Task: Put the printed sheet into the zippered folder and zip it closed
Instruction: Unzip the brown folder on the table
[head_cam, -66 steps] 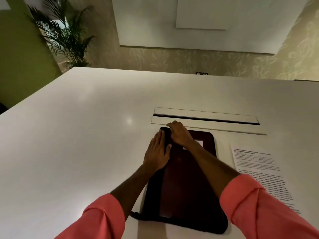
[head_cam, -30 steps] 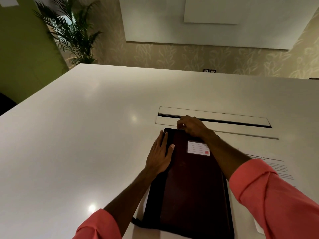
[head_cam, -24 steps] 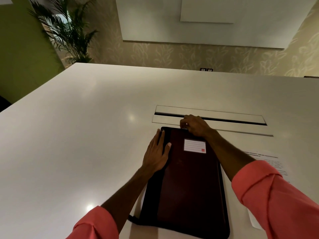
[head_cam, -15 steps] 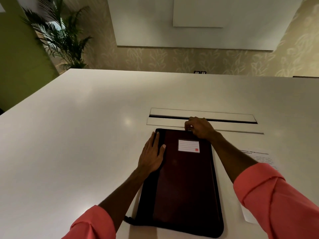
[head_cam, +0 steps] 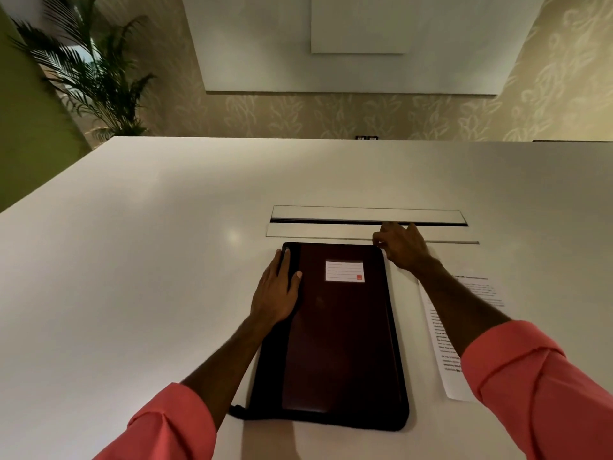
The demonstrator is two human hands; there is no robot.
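1. Right hand point(head_cam: 403, 245) has slid from the folder's point(head_cam: 335, 336) far edge to its far right corner, fingers pinched there; what they hold is hidden.
2. Left hand point(head_cam: 277, 290) lies flat, open, on the folder's far left corner.
3. Sheet point(head_cam: 446, 340) lies on the table point(head_cam: 132, 260) just right of the folder.

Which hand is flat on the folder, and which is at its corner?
The left hand lies flat on the zippered folder's left edge. The right hand is bunched at its far right corner, fingers curled, beside the printed sheet.
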